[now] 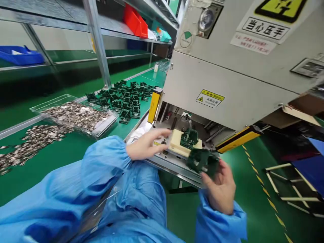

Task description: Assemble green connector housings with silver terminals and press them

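My right hand grips a dark green plastic part between thumb and fingers, in front of the press opening. The part is a little blurred. A similar dark green piece sits on a cream-coloured fixture block at the mouth of the grey press. Just left of the block, my left hand has its fingers apart and holds nothing. Whether its fingertips touch the block's edge I cannot tell.
Yellow guard bars flank the press opening. Many dark green parts lie on the green bench to the left. Nearby, a clear tray holds small metal pieces, with more metal pieces spilled beside it. A metal shelf post rises behind.
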`<state>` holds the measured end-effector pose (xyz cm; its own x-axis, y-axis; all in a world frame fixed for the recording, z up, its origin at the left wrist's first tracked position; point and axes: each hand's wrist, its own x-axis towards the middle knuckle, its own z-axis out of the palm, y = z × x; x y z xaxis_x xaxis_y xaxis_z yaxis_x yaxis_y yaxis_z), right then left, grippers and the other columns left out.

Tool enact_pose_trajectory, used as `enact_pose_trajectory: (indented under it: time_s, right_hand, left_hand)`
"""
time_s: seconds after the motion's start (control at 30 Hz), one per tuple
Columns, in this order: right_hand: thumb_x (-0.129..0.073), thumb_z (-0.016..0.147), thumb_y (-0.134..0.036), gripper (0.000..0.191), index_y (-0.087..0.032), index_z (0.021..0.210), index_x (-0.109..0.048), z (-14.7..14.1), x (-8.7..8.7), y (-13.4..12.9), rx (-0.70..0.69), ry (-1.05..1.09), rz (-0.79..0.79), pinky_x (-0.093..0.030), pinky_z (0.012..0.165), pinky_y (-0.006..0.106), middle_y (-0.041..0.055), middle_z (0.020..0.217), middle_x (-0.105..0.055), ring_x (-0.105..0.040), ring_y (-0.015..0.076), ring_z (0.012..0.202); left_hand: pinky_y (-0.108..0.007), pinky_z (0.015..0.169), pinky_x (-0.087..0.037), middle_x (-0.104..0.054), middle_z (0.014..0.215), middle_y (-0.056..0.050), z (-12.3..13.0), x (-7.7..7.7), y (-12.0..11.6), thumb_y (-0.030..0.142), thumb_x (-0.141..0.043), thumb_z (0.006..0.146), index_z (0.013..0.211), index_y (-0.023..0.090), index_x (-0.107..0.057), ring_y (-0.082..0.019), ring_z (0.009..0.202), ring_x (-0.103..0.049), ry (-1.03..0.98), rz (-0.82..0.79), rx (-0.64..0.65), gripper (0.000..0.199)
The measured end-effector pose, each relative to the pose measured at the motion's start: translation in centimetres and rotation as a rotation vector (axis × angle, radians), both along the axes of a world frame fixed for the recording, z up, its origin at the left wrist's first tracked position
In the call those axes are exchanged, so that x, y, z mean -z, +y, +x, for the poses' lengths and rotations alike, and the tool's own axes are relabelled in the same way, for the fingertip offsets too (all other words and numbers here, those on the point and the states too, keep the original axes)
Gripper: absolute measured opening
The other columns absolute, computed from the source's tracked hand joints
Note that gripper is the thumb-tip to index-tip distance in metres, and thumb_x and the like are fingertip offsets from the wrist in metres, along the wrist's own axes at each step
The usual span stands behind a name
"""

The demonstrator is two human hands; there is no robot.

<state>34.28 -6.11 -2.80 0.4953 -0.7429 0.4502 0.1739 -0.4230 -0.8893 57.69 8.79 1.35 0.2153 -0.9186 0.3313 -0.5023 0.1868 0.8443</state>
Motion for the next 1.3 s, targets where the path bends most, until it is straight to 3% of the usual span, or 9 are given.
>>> enact_pose_trajectory:
  time_s: [0.1, 0.27, 0.37, 0.53, 0.73, 0.93, 1.03, 1.13, 1.3]
  right_hand:
    - [-0.088, 0.060, -0.034, 0.064, -0.020, 0.114, -0.056, -2.3, 0.7, -4.3, 0.245, 0.013, 0.114, -0.045, 0.098, 0.048, 0.0098, 0.113, -0.062, -0.058, 0.0293, 0.111]
    - [-0.087, 0.055, -0.042, 0.067, -0.019, 0.110, -0.056, -1.5, 0.2, -7.7, 0.179, 0.137, 0.124, -0.049, 0.090, 0.046, 0.0119, 0.108, -0.065, -0.060, 0.0306, 0.106]
    - [-0.084, 0.060, -0.046, 0.066, -0.019, 0.112, -0.055, 0.5, -0.8, -8.5, 0.101, 0.237, 0.035, -0.049, 0.089, 0.046, 0.0131, 0.112, -0.065, -0.059, 0.0314, 0.108]
    - [-0.078, 0.067, -0.054, 0.060, -0.021, 0.114, -0.058, 4.2, -1.9, -8.9, -0.059, 0.471, -0.105, -0.044, 0.096, 0.050, 0.0104, 0.114, -0.065, -0.058, 0.0315, 0.111]
    - [-0.074, 0.067, -0.060, 0.064, -0.021, 0.115, -0.058, 6.8, -2.4, -8.3, -0.084, 0.550, -0.178, -0.044, 0.099, 0.047, 0.0106, 0.114, -0.066, -0.060, 0.0302, 0.109]
    - [-0.047, 0.079, -0.072, 0.075, -0.018, 0.130, -0.056, 0.5, 0.3, -8.5, 0.251, 0.665, -0.296, -0.033, 0.109, 0.051, 0.0158, 0.137, -0.052, -0.045, 0.0347, 0.129]
    - [-0.047, 0.076, -0.077, 0.077, -0.015, 0.121, -0.060, -4.8, 4.0, -8.3, 0.525, 0.746, -0.028, -0.040, 0.101, 0.056, 0.0192, 0.120, -0.063, -0.055, 0.0396, 0.116]
    - [-0.060, 0.068, -0.076, 0.070, -0.018, 0.107, -0.062, -7.8, 7.4, -7.8, 0.517, 0.580, 0.278, -0.050, 0.091, 0.052, 0.0149, 0.104, -0.069, -0.063, 0.0373, 0.103]
    - [-0.067, 0.070, -0.063, 0.047, -0.027, 0.098, -0.056, -9.0, 9.3, -6.4, 0.678, 0.369, 0.398, -0.058, 0.071, 0.049, 0.0107, 0.085, -0.069, -0.068, 0.0370, 0.090]
  left_hand:
    - [-0.048, 0.117, -0.029, -0.039, 0.149, -0.021, -0.1, -0.7, -6.3, 0.035, -0.078, 0.071, 0.140, 0.012, -0.041, -0.033, 0.140, -0.035, -0.194, -0.009, -0.083, 0.082]
    - [-0.044, 0.095, -0.051, -0.067, 0.113, -0.014, -1.4, -1.1, -11.4, 0.035, -0.079, 0.069, 0.130, 0.011, -0.052, -0.029, 0.105, -0.064, -0.062, 0.126, -0.091, 0.071]
    - [-0.039, 0.088, -0.054, -0.067, 0.105, -0.010, -0.4, -1.6, -9.6, 0.038, -0.081, 0.066, 0.128, 0.013, -0.053, -0.024, 0.095, -0.065, 0.086, 0.058, -0.152, 0.073]
    - [-0.040, 0.092, -0.053, -0.066, 0.105, -0.007, 3.7, -1.6, -1.4, 0.040, -0.081, 0.064, 0.122, 0.017, -0.057, -0.023, 0.098, -0.064, 0.206, 0.146, -0.276, 0.067]
    - [-0.042, 0.098, -0.050, -0.068, 0.111, -0.006, 5.6, 2.4, 6.4, 0.036, -0.082, 0.057, 0.115, 0.023, -0.060, -0.032, 0.117, -0.059, 0.326, 0.355, -0.322, 0.063]
    - [-0.041, 0.104, -0.046, -0.045, 0.145, -0.010, 5.0, 6.3, 6.3, 0.034, -0.085, 0.056, 0.113, 0.026, -0.061, -0.033, 0.135, -0.043, 0.402, 0.417, -0.142, 0.063]
    - [-0.046, 0.109, -0.039, -0.041, 0.147, -0.010, 4.9, 7.8, 5.6, 0.035, -0.085, 0.057, 0.114, 0.026, -0.062, -0.031, 0.140, -0.036, 0.405, 0.392, -0.101, 0.063]
    - [-0.045, 0.111, -0.036, -0.043, 0.144, -0.008, 4.9, 8.9, 5.5, 0.038, -0.085, 0.058, 0.117, 0.028, -0.060, -0.028, 0.139, -0.037, 0.427, 0.356, -0.089, 0.064]
    - [-0.046, 0.111, -0.035, -0.056, 0.130, -0.006, 4.9, 9.0, 5.8, 0.040, -0.086, 0.056, 0.117, 0.024, -0.060, -0.028, 0.129, -0.048, 0.402, 0.372, -0.141, 0.067]
